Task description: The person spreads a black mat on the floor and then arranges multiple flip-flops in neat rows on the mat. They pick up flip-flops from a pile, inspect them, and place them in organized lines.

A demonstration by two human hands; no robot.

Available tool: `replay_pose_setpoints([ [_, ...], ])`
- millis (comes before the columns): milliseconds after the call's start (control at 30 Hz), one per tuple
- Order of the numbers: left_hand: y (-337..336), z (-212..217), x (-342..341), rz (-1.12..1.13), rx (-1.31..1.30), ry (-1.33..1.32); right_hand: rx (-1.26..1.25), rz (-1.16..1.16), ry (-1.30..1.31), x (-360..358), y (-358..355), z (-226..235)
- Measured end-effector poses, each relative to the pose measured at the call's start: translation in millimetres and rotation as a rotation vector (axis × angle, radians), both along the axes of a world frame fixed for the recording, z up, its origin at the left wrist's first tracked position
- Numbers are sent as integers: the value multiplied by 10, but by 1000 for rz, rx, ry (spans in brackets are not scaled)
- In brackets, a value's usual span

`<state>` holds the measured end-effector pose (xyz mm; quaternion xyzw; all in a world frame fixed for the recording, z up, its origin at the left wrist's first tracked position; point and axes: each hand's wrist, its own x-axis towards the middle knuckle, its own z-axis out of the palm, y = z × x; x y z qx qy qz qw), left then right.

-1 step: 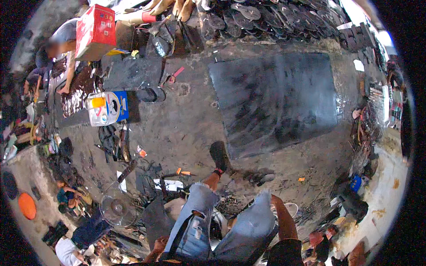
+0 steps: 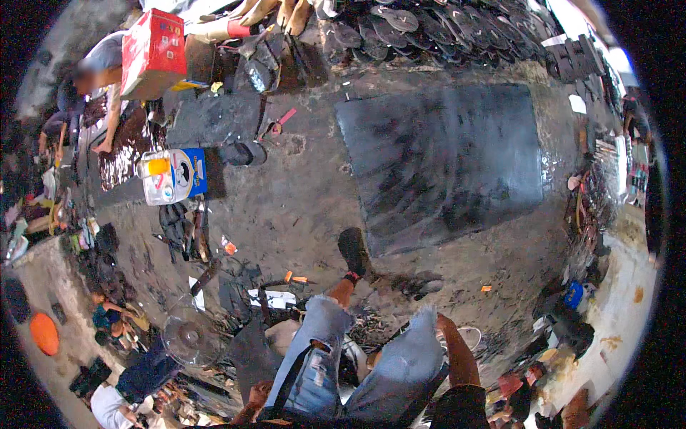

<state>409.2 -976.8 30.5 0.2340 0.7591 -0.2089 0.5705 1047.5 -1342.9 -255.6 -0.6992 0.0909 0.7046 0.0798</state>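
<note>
My left hand [image 2: 259,393] is low in the view beside my left thigh, close to the lower end of a dark flat sheet [image 2: 250,350]. Its fingers look bent, but they are too small and dim to show whether they grip the sheet. My right forearm [image 2: 461,357] runs up along my right leg. The right hand [image 2: 442,323] is at the right knee of my ripped jeans [image 2: 404,357], its fingers hidden behind the knee. On the floor ahead lies a large black sheet [image 2: 443,164] with a wet sheen; my dark foot [image 2: 351,250] is beside its near left corner.
A white-and-blue container with an orange cap [image 2: 175,175] stands at left, below a red box [image 2: 153,53]. Black sandal soles [image 2: 407,32] are piled at the back. A fan [image 2: 189,339] is at lower left. Another person [image 2: 107,61] sits far left. Scraps [image 2: 379,325] litter the floor near my feet.
</note>
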Motion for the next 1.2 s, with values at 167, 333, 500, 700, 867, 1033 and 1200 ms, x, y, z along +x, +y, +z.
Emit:
replay_pose_setpoints([
  [167, 168, 139, -86, 26, 55, -70, 342, 338, -297, -2, 544, 146],
  [333, 278, 23, 21, 366, 96, -207, 115, 466, -1017, 94, 340, -24],
  [500, 539, 183, -59, -236, 12, -43, -18, 754, -562, -180, 18, 226],
  [700, 553, 134, -146, -93, 135, -122, 663, 971, -45, -387, 112, -27],
  [867, 716, 231, -90, -108, -36, 21, 838, 766, 73, -148, 362, 93],
  [1033, 786, 148, -55, 46, -87, 69, 432, 315, 269, -101, 569, 47],
  [1200, 775, 302, 286, 9, -48, 93, 433, 503, 264, 24, 615, -34],
])
